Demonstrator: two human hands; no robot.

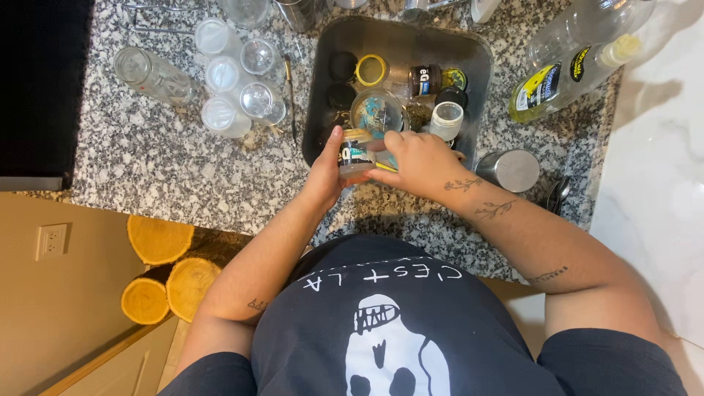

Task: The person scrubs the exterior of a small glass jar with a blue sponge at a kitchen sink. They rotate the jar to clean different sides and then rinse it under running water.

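Observation:
My left hand (326,172) grips a small clear jar (355,155) with a dark label and a yellow rim, held on its side over the near edge of the metal sink (320,95). Resting on the same jar from the right, my right hand (418,163) has its fingers curled over the jar's end. Both hands meet just in front of the sink. Inside the sink lie several jars and lids, among them a round glass jar (377,111), a yellow-rimmed lid (371,70) and a white-capped jar (446,119).
A cluster of upturned clear glass jars (233,81) stands on the granite counter (176,161) left of the sink. Two clear bottles with yellow labels (568,70) lie at the right, with a metal lid (511,170) near them. Log rounds (165,271) sit on the floor below.

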